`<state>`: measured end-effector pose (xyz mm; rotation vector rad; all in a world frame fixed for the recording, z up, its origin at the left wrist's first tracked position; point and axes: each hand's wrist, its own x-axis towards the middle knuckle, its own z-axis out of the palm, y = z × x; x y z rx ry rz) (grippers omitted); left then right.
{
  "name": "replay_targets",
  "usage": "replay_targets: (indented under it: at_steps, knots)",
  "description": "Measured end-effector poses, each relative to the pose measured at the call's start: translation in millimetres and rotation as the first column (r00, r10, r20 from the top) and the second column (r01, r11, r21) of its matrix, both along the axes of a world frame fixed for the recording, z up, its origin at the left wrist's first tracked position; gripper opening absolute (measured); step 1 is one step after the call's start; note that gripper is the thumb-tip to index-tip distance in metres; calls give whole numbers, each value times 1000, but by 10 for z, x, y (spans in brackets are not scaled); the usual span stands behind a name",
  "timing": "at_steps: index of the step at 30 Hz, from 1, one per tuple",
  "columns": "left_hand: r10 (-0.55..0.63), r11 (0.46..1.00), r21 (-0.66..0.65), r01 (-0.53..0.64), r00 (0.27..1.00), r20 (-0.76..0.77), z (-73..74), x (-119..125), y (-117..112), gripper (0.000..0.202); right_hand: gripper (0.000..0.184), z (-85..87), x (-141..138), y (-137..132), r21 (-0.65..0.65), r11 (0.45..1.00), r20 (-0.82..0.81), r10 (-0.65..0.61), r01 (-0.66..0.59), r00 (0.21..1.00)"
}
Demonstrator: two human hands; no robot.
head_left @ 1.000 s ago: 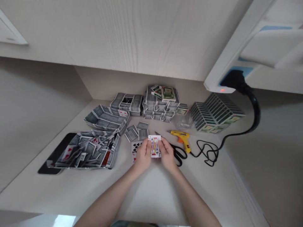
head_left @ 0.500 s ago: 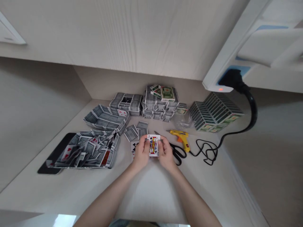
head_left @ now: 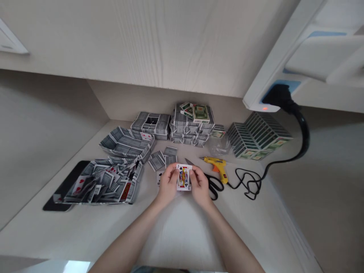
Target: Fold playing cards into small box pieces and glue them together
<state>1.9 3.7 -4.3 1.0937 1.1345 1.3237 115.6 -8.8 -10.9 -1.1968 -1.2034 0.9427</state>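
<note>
Both hands hold one face card (head_left: 183, 177), a court card with a club mark, face up just above the pale desk (head_left: 182, 231). My left hand (head_left: 167, 186) pinches its left edge and my right hand (head_left: 199, 185) pinches its right edge, fingers curled. Another card with club pips (head_left: 159, 177) lies on the desk partly under my left hand. A few folded grey-backed cards (head_left: 163, 158) lie just beyond the hands.
A tray built of cards, full of loose folded cards (head_left: 105, 182), sits at the left on a black slab (head_left: 61, 189). Card boxes (head_left: 150, 124) and stacks (head_left: 192, 127) stand behind. Scissors (head_left: 212, 184), a yellow glue gun (head_left: 217, 166) with black cord (head_left: 250, 184) and boxed decks (head_left: 257, 138) lie right.
The hands have drawn closer together on the card, and its sides look bent inward so it appears narrower. The view has shifted slightly.
</note>
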Motion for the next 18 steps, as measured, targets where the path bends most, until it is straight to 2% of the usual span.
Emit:
replay_targets:
  at_steps: [5,10,18]
  knots:
    - [-32,999,-11,32,999,32,19,-7,10,15,22,27,28,14,-36,998,-132,49,-54,990]
    - [-57,998,-37,59,997,60,-13,-24,35,11,20,14,29,18,-109,992,-235,34,-61,971]
    - [-37,998,-56,41,997,72,-3,-29,45,13,18,-7,0,23,-150,976,-375,89,-155,923]
